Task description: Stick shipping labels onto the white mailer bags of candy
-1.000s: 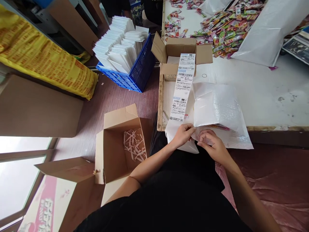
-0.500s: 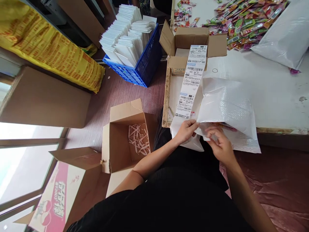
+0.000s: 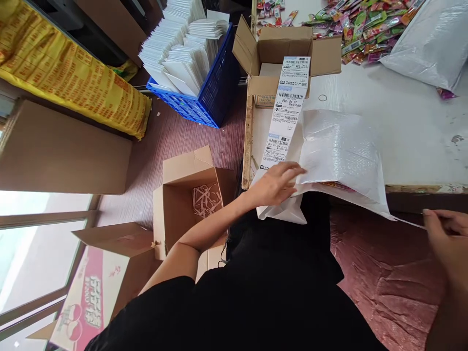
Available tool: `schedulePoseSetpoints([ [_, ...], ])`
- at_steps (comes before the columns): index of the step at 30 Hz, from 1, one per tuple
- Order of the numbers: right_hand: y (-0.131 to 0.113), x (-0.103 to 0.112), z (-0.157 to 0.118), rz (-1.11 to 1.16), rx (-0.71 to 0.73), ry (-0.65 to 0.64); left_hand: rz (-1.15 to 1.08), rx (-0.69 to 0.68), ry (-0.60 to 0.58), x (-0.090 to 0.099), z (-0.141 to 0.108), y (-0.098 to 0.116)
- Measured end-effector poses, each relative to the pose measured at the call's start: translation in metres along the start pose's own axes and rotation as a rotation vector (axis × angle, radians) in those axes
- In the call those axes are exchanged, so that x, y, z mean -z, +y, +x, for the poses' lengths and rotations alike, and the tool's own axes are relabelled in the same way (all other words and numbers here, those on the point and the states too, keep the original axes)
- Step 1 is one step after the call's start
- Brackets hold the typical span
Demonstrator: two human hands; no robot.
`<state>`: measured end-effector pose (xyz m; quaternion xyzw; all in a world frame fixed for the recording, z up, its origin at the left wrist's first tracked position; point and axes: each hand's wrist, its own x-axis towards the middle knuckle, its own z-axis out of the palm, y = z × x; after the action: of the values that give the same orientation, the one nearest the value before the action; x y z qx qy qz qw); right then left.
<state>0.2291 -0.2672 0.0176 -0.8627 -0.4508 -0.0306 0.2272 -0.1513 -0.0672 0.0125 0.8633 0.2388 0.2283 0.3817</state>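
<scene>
The white bubble mailer [image 3: 340, 156] lies at the near edge of the white table [image 3: 402, 126], its mouth end hanging a little over the edge toward the person. The left hand [image 3: 276, 183] lies flat on the mailer's near left corner, fingers spread and stretched out to the right, pressing down rather than gripping. The right hand [image 3: 444, 231] is well off to the right, below the table edge; its thumb and fingers are pinched on a thin pale strip [image 3: 409, 223] that runs back to the mailer's near right corner. It looks like a peel-off liner, though it is too thin to be sure.

The mailer looks light, soft and slick: glossy film over padding, bulging gently, with a hint of coloured packets showing at its open edge. I judge it would slide on the smooth table if left unheld, and would buckle if lifted by one corner. The flat seam edges or the flap end seem the best places to take it, with a palm on top for steadiness.

A long strip of printed shipping labels [image 3: 287, 107] runs from a small open carton [image 3: 288, 53] down to just beside the left hand. Far right is a heap of bright candy packets [image 3: 365, 24]; left of the table, a blue basket of white envelopes [image 3: 190, 63] and an open box holding paper scraps [image 3: 190, 200] on the floor.
</scene>
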Motion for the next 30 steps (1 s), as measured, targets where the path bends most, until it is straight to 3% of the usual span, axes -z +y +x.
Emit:
schedulePoseSetpoints([
  [3,0.032,-0.035,0.006,-0.095,-0.286,0.039,0.101,-0.192,-0.182,-0.002,0.001,-0.002],
  [5,0.050,-0.040,0.007,-0.202,-0.314,0.013,0.139,-0.248,-0.237,-0.001,0.000,-0.006],
  [8,0.052,-0.037,0.001,-0.234,-0.046,0.049,0.146,-0.272,-0.303,0.004,0.000,-0.012],
  [11,0.025,-0.039,-0.006,-0.194,0.307,0.033,0.090,-0.286,-0.375,0.010,0.003,-0.015],
  [15,-0.013,-0.053,0.001,-0.144,0.567,-0.067,-0.025,-0.262,-0.450,0.013,-0.001,-0.020],
  [18,-0.029,-0.061,0.012,-0.078,0.730,-0.134,-0.019,-0.173,-0.396,0.016,-0.008,-0.026],
  [21,-0.036,-0.066,0.018,-0.006,0.803,-0.185,0.045,-0.117,-0.229,0.020,-0.005,-0.027],
  [23,-0.038,-0.068,0.018,0.031,0.806,-0.195,0.084,-0.172,-0.185,0.021,0.008,-0.025],
  [27,-0.033,-0.073,0.014,0.076,0.757,-0.200,0.053,-0.309,-0.293,0.014,0.035,-0.026],
  [30,-0.028,-0.079,0.010,0.184,0.683,-0.152,0.006,-0.233,-0.302,0.004,0.036,-0.032],
])
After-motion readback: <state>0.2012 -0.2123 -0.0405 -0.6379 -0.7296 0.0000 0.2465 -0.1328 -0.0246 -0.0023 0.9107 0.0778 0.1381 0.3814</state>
